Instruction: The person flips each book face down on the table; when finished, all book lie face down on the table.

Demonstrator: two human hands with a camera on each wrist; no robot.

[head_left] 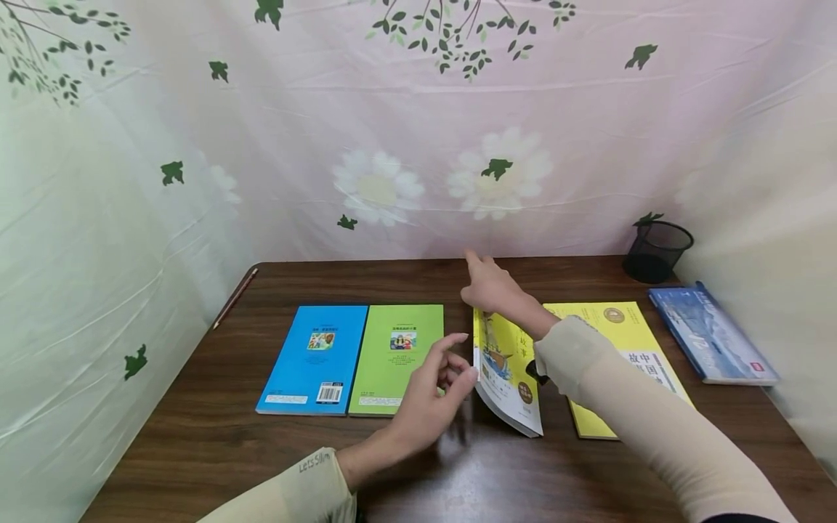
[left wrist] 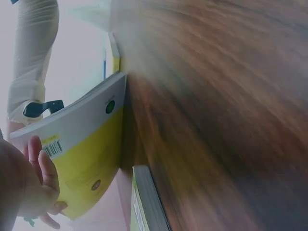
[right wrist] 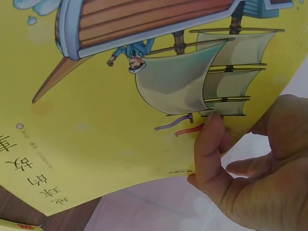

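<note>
At mid-table, your right hand [head_left: 493, 290] pinches the far edge of the yellow ship-cover paperback book [head_left: 506, 378], tilting it up. Its long axis runs away from you. Your left hand [head_left: 434, 396], loosely curled and holding nothing, hovers just left of it.

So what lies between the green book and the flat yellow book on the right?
In the head view, the tilted ship-cover book, held by the right hand, with the left hand before it.

We see a smooth, slightly glossy dark wood-grain counter [head_left: 196, 436], paper books with glossy covers such as the yellow ship book [head_left: 506, 370], a black mesh cup [head_left: 656, 251], and creased printed cloth [head_left: 392, 109] behind.
</note>
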